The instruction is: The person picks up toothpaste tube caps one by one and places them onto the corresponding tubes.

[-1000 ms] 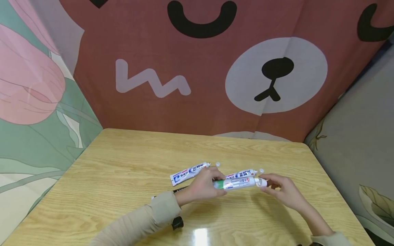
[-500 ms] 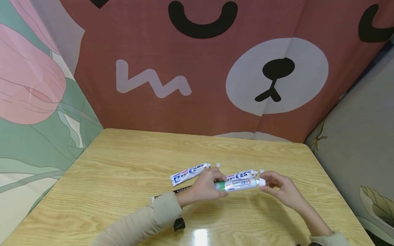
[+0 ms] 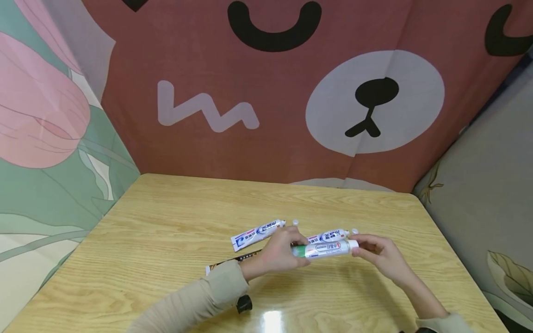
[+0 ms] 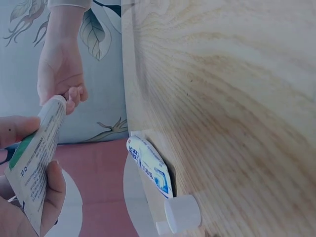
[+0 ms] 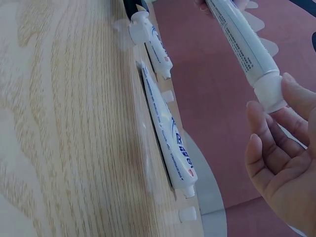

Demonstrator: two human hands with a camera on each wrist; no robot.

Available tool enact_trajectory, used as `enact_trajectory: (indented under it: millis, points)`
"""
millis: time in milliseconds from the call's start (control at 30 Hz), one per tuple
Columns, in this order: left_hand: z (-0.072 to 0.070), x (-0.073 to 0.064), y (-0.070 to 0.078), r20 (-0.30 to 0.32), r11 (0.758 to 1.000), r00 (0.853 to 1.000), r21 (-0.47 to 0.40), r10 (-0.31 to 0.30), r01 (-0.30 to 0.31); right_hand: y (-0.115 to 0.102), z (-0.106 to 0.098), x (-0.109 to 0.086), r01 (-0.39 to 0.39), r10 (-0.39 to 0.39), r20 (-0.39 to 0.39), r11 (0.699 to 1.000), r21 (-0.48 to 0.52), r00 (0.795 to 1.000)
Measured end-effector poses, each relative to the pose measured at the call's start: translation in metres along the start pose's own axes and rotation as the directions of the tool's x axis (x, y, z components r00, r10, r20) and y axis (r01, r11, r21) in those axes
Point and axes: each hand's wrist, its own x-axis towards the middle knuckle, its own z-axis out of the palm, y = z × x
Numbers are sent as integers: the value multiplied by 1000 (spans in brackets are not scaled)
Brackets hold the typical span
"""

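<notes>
Where a gap showed a second ago, the white cap (image 3: 353,245) now sits in line on the end of the tube (image 3: 326,249); from my remote post I take the two as joined, though how tightly I cannot tell. I see the tube held above the table (image 3: 166,208), gripped by the left hand (image 3: 280,252); the right hand (image 3: 385,259) pinches the cap. Just beyond the tube lies a near mini tube (image 3: 329,236), and beyond and left of it a far mini tube (image 3: 256,235), each with a loose cap by its nozzle. Left of the tube, a black tube (image 3: 229,262) shows partly behind the arm. The surface is glossy wood grain; a bear-print cloth (image 3: 208,152) hangs behind.
</notes>
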Motion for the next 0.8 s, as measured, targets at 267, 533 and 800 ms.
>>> enact_trajectory:
  millis: [267, 533, 800]
  points:
    - [1, -2, 0, -21, 996, 996, -21, 85, -85, -1, 1, 1, -55, 55, 8, 998, 24, 998]
    - [-4, -3, 1, -20, 996, 997, -47, 75, -76, 0, -2, -2, -86, 86, 12, 996, 28, 996]
    - [-6, -4, -1, -17, 996, 998, -64, 53, -54, -4, -3, -5, -42, 41, 16, 992, 117, 999]
